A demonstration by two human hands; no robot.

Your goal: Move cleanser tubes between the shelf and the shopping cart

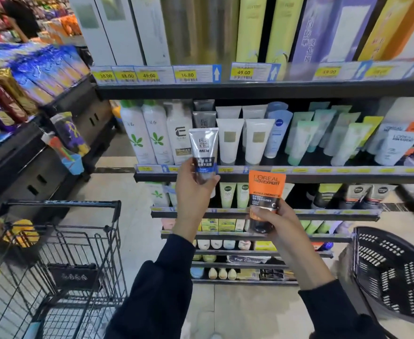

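The left hand (193, 189) is gripping a grey men's tube (204, 152) at twelve o'clock by the shelf (299, 178), the right hand (278, 222) is clutching an orange tube (266, 189) at one o'clock, and neither is reaching the shopping cart (61, 241) at eight o'clock yet.

You see glossy plastic tubes, grey (203, 152) and orange (266, 192), a black wire-metal cart (79, 241), and a matt plastic basket (386, 270).

I see a black plastic basket (386, 272) low on my right. Tall boxes (255, 28) stand along the top row above yellow price tags (187, 74). On my left, blurred snack packets (17, 81) and a hanging blue cup (73, 163).
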